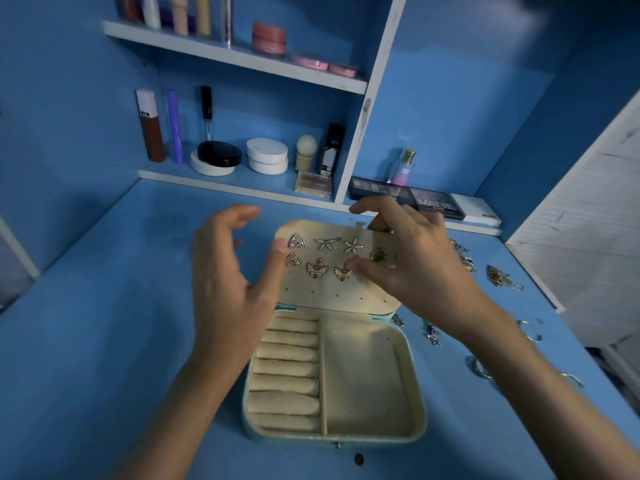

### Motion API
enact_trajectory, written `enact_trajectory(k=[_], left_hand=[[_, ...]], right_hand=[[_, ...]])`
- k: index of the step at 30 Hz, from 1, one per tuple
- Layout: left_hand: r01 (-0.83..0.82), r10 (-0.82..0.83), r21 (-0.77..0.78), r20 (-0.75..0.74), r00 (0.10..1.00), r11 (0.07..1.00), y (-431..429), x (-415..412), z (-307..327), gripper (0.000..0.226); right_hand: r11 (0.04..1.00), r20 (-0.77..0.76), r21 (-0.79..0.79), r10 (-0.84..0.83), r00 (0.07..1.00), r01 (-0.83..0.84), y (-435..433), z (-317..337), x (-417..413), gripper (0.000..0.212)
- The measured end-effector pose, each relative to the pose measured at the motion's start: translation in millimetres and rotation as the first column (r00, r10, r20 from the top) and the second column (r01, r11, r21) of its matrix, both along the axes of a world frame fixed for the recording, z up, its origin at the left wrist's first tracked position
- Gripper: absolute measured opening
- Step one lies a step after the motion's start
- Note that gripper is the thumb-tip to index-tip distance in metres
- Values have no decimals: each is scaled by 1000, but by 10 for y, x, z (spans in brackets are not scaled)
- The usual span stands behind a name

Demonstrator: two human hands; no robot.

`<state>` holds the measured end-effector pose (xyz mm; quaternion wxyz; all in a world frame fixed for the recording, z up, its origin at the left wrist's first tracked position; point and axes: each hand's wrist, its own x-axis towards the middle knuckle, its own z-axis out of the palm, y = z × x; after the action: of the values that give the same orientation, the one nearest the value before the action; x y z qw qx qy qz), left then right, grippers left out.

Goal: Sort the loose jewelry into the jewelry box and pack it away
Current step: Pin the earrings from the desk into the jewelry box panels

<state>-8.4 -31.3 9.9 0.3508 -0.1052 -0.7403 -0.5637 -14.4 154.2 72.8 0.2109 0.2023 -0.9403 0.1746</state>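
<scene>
A cream jewelry box (418,382) lies open on the blue desk, with ring rolls (287,363) on its left and a bare compartment on its right. Its raised earring panel (332,292) carries triangle earrings (296,243), starfish earrings (353,245), butterfly earrings (316,270) and a green earring (377,254). My left hand (228,289) is spread beside the panel, its thumb touching the left edge. My right hand (412,261) grips the panel's right side, thumb on the front by a butterfly earring, fingers curled over the top edge. Loose jewelry (498,275) lies to the right of the box.
More loose pieces (433,334) and hoops (481,368) are scattered along the desk's right side. A small dark round thing (359,459) lies in front of the box. Behind stand eyeshadow palettes (408,197), a perfume bottle (403,168) and shelves of cosmetics (266,155).
</scene>
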Motion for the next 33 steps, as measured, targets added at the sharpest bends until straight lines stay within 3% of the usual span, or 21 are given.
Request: enact_trajectory(k=[1, 3, 5, 7, 9, 14, 19, 22, 26, 33], left_hand=[[-43, 44, 62, -26, 999, 997, 30, 88, 37, 22], [25, -43, 272, 59, 997, 962, 134, 320, 118, 16], [115, -295, 569, 235, 926, 814, 285, 527, 162, 14], [100, -545, 784, 327, 772, 612, 412, 627, 139, 24], [17, -655, 878, 345, 672, 479, 499, 654, 132, 40], [-128, -723, 961, 270, 636, 246, 569, 687, 279, 31], [-136, -758, 977, 213, 617, 163, 553, 726, 328, 44], [-166, -757, 979, 198, 622, 119, 549, 742, 328, 36], [-170, -754, 982, 170, 634, 78, 523, 752, 319, 50], [-152, -757, 977, 212, 618, 150, 498, 782, 316, 47]], right_hand=[[1000, -14, 7, 4, 1000, -3, -2, -7, 12, 54], [1000, -43, 25, 4, 999, -3, -7, -26, 35, 56], [999, -86, 54, 8, 996, -3, -15, -47, 56, 56], [997, -133, 80, 23, 991, -12, -23, -65, 81, 57], [995, -171, 93, 37, 985, -21, -32, -73, 111, 57], [993, -232, 114, 31, 972, -4, -53, -97, 193, 54], [993, -269, 120, 28, 963, 4, -55, -135, 265, 46], [991, -289, 135, 28, 957, 12, -53, -154, 291, 46], [987, -312, 158, 27, 950, 23, -47, -183, 335, 45], [981, -373, 191, 36, 927, 38, -56, -243, 428, 43]])
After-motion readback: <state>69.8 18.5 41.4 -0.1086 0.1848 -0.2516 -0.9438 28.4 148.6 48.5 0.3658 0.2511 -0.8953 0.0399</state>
